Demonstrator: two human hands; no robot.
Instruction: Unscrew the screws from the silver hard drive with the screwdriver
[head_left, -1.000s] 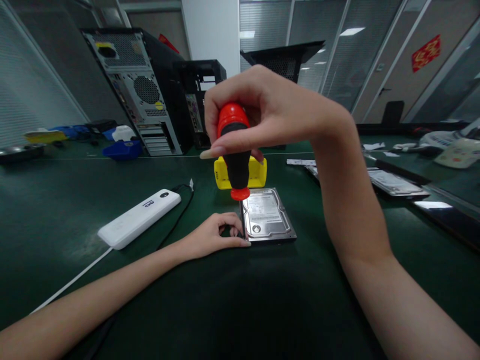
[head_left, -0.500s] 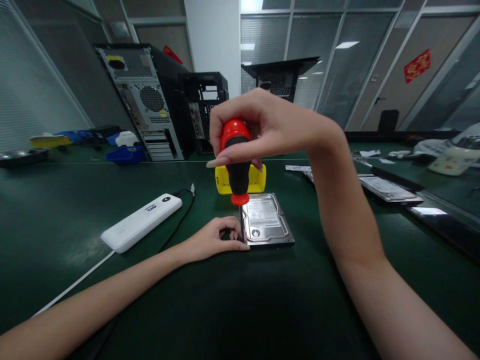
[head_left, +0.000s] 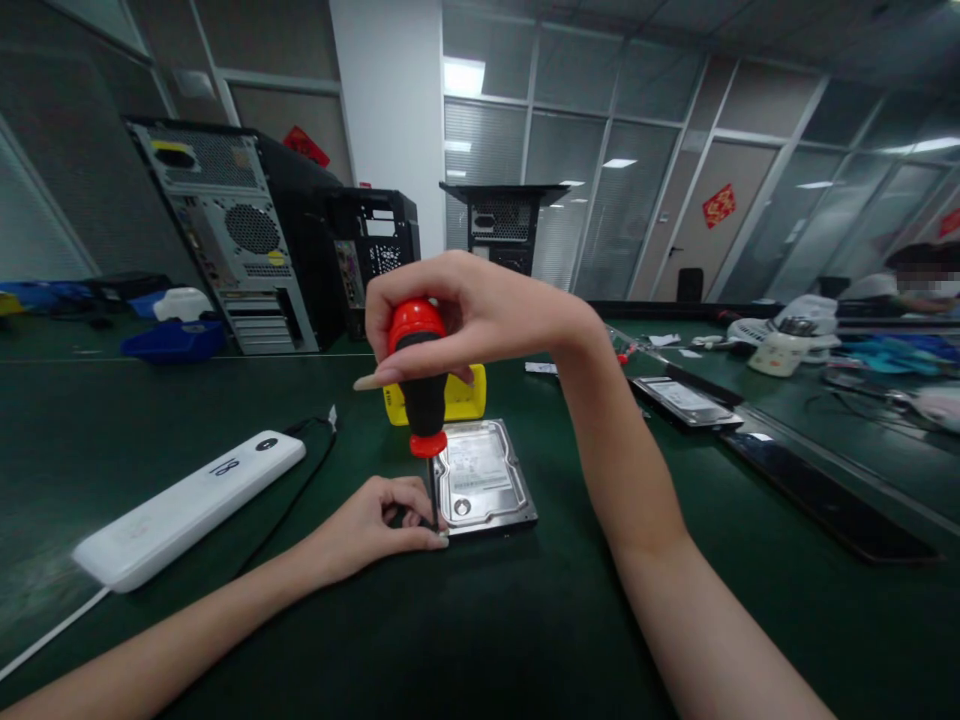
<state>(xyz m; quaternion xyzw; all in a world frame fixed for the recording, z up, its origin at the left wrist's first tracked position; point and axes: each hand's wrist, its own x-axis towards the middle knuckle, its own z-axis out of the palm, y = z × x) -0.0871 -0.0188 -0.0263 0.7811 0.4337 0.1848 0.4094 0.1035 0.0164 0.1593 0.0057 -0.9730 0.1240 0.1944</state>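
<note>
A silver hard drive (head_left: 484,475) lies flat on the green table, its label side up. My right hand (head_left: 465,320) is wrapped round the red and black handle of a screwdriver (head_left: 425,400). The screwdriver stands upright, its thin shaft reaching down to the drive's near left corner; fingers partly hide the tip. My left hand (head_left: 382,525) is closed on that same corner, with the thumb along the front edge and curled fingers beside the shaft. Just behind the drive sits a yellow tray (head_left: 466,392), partly covered by my right hand.
A white power strip (head_left: 195,505) and a black cable lie at left. Computer cases (head_left: 225,230) stand behind, near a blue bin (head_left: 174,341). To the right are another hard drive (head_left: 686,402), a dark flat panel (head_left: 825,495) and a cream cup (head_left: 780,350). A person (head_left: 877,287) is at the far right.
My view has swung right and upward, so everything appears further left and lower. Both hands keep their hold, the screwdriver still at the drive's corner. A person has come into view at right.
</note>
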